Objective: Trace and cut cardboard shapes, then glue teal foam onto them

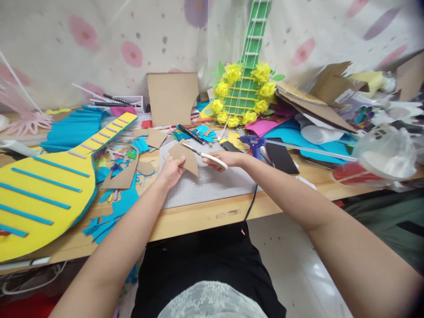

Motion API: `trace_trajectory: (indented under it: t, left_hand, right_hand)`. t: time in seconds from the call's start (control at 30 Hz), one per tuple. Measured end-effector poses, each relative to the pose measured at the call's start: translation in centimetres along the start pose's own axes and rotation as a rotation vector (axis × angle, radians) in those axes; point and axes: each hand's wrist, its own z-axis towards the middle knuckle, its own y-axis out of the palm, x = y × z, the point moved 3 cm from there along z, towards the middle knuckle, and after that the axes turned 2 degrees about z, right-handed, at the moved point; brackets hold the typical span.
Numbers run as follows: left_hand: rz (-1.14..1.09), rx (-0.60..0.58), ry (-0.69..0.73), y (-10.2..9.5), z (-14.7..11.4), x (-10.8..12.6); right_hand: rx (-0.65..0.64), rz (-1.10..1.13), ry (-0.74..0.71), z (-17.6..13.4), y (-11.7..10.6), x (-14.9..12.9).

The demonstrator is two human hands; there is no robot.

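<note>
My left hand (172, 171) pinches the left edge of a small piece of brown cardboard (189, 160), held over a grey cutting mat (212, 185). A pair of scissors (214, 160) with white handles is in my right hand (222, 158), the fingers closed round the handles. Its blades point left, across the upper part of the cardboard; whether they are cutting into it I cannot tell. Just behind my hands lie a black marker (191, 134) and blue paper scraps (205, 132). A blue glue gun (255, 143) stands right of my right hand.
On the left lies a yellow paper guitar (43, 190) with blue strips. A green one (243, 92) ringed with yellow flowers leans at the back, beside a cardboard sheet (172, 97). Blue scraps (122, 203) litter the table's left; a plastic cup (371, 163) stands right, near piled cardboard (318, 104).
</note>
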Motion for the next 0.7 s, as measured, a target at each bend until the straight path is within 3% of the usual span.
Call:
trace_trajectory:
  t: [0.3,0.7]
  left_hand:
    - [0.041,-0.032,-0.033,0.2,0.0,-0.3]
    - [0.035,-0.078,-0.043,0.0,0.0,-0.1]
  right_hand:
    - [-0.097,0.081,-0.026,1.0,-0.2,0.5]
    - [-0.061,0.140,-0.055,1.4,0.0,0.5]
